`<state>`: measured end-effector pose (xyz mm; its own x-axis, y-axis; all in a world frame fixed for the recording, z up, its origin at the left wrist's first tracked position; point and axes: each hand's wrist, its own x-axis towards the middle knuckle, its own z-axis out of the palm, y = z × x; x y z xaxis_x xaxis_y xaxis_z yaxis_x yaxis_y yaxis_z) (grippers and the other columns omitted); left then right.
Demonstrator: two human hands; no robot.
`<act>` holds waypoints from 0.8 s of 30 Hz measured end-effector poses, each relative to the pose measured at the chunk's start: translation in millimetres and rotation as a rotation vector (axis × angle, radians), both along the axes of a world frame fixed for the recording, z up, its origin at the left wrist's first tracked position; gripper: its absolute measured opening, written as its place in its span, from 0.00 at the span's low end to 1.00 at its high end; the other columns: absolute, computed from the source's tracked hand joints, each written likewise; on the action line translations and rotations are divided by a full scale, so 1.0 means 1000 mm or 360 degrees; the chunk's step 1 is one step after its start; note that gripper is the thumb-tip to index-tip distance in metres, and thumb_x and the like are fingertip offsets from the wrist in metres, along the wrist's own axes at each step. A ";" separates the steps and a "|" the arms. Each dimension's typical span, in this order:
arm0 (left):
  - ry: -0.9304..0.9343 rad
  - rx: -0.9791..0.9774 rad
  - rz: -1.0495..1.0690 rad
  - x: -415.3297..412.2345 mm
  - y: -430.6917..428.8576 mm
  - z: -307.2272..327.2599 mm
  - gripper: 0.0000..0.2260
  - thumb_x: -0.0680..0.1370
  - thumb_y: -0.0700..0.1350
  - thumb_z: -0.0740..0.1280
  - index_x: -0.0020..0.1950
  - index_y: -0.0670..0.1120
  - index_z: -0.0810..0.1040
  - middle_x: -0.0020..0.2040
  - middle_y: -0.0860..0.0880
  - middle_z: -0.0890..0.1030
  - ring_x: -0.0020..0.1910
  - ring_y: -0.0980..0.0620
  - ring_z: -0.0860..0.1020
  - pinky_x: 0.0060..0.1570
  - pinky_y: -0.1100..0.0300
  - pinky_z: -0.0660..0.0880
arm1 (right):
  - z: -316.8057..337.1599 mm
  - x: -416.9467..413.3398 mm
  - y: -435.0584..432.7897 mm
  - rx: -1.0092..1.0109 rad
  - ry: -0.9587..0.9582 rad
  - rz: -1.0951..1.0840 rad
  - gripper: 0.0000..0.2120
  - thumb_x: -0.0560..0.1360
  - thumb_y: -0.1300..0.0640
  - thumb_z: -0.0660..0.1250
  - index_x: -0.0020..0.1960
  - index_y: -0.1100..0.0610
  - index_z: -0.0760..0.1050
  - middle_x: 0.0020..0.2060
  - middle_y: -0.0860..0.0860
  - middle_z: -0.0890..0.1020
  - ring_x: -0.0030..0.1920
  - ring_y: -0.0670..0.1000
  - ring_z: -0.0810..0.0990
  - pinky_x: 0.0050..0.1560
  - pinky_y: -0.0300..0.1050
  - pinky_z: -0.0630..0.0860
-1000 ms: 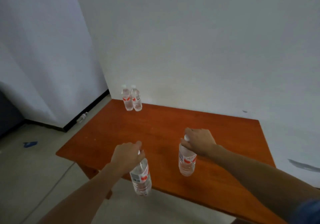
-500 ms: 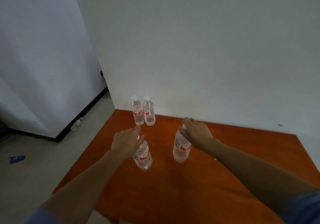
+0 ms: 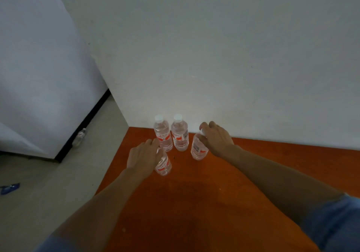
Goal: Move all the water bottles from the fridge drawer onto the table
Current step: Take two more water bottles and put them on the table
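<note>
Two clear water bottles with red labels and white caps stand upright at the far left corner of the orange-brown table [image 3: 194, 203]: one on the left [image 3: 163, 132] and one beside it [image 3: 179, 133]. My left hand [image 3: 143, 155] grips the top of a third bottle [image 3: 164, 165], held just in front of the left standing bottle. My right hand [image 3: 216, 137] holds a fourth bottle [image 3: 198, 149] by its cap, just right of the standing pair. Whether either held bottle touches the table cannot be told. The fridge drawer is out of view.
A white wall runs directly behind the table. Left of the table is grey floor, with another bottle [image 3: 79, 137] lying by the black skirting and a blue object [image 3: 9, 188] at the far left.
Both hands have carried their bottles forward across the table toward the far left corner, ending beside the two standing bottles. My view has moved closer to the wall.
</note>
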<state>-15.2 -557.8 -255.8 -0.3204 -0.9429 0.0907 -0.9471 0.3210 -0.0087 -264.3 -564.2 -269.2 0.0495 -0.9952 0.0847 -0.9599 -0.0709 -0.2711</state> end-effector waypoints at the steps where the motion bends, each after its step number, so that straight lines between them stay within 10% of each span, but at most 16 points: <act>1: 0.0005 0.0002 -0.0003 0.001 -0.008 -0.004 0.12 0.82 0.54 0.55 0.59 0.49 0.71 0.49 0.52 0.77 0.40 0.55 0.72 0.38 0.62 0.71 | -0.003 0.003 -0.006 0.0020 0.0009 -0.0014 0.17 0.81 0.48 0.58 0.65 0.56 0.67 0.57 0.57 0.75 0.53 0.56 0.77 0.48 0.48 0.76; 14: -0.0013 0.0269 -0.0357 0.019 -0.073 -0.013 0.24 0.81 0.60 0.51 0.70 0.46 0.65 0.60 0.46 0.75 0.54 0.49 0.78 0.49 0.56 0.79 | -0.001 0.047 -0.022 0.0372 0.0128 -0.0334 0.41 0.77 0.52 0.66 0.78 0.47 0.41 0.69 0.60 0.67 0.64 0.60 0.72 0.59 0.55 0.75; 24: -0.0006 -0.0021 -0.1050 -0.044 -0.052 0.058 0.12 0.81 0.51 0.55 0.59 0.46 0.72 0.54 0.48 0.77 0.49 0.49 0.76 0.46 0.56 0.73 | 0.060 0.009 0.083 0.0204 0.0253 -0.0687 0.23 0.81 0.51 0.59 0.74 0.54 0.61 0.67 0.55 0.71 0.60 0.55 0.76 0.55 0.50 0.77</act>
